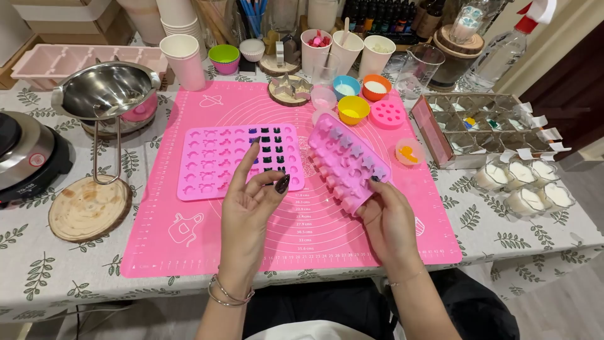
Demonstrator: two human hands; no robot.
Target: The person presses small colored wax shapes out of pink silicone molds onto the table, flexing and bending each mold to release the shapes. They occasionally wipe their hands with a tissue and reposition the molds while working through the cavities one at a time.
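Note:
My right hand (391, 223) grips the near end of a pink silicone mold (348, 160) and holds it tilted up above the pink mat (189, 245); several purple and white star shapes sit in its cavities. My left hand (248, 204) is raised, palm toward me, fingers loosely spread and holding nothing, just left of that mold. Behind it a flat pink mold (211, 162) lies on the mat, with dark pieces in some of its small cavities.
Steel bowl (107, 91) on a stand and a hot plate (25, 154) at left, with a wooden disc (88, 208). Small silicone cups (353, 108), paper cups (182, 60) and bottles at the back. Metal grid tray (484, 126) and glass candle jars (525, 186) at right.

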